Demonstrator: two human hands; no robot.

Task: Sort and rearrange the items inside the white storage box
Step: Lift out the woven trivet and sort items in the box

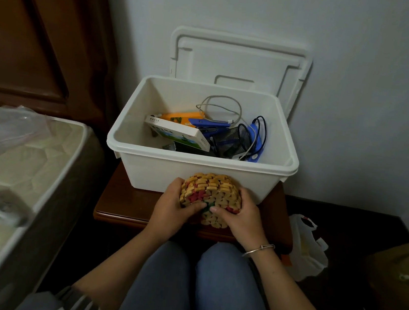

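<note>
Here, low in the middle of the frame, a woven mat of yellow, red and green wooden pieces point(209, 198) is clamped between the left hand point(175, 209) and the right hand point(238, 217), bent over a dark wooden desk point(120, 203). Just above it, the open white plastic storage box point(201, 159) is seen, with a white book point(178, 132), a black mesh cup point(233, 139) and cables inside. Its white lid point(239, 60) is leaned against the wall behind.

Left hand point(172, 202) and right hand point(240, 214) side by side, fingers curled inward. Thumbs nearly meeting between the palms. Forearms converging forward.
</note>
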